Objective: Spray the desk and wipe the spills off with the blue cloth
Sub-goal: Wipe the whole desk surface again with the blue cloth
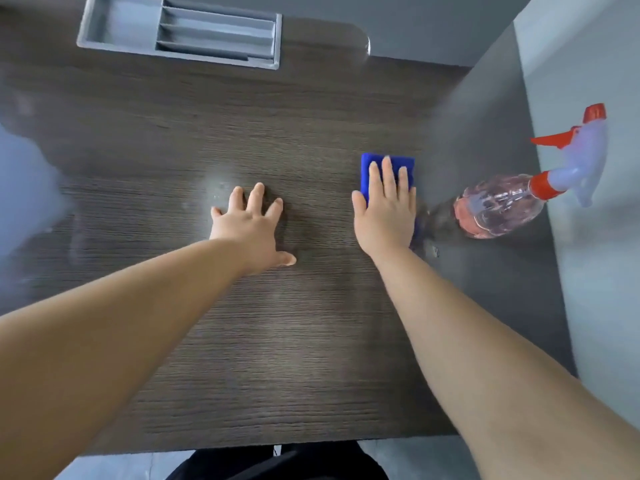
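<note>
Cloth [366, 171], blue and folded, is pressed flat on the dark wood-grain counter [242, 341] by the right hand [386, 216], whose fingers [389, 178] are laid straight and close together over it. The left hand [251, 230] is rested palm down well to the left of the cloth, its fingers [257, 199] spread and holding nothing. A clear spray bottle [502, 206] with pinkish liquid is seen just right of the cloth. A grey tray [121, 29] is recessed at the far edge.

Blue cloth [386, 168], dark wood-grain desk [242, 341], red-and-white sprayer [575, 157], grey tray [180, 32].
</note>
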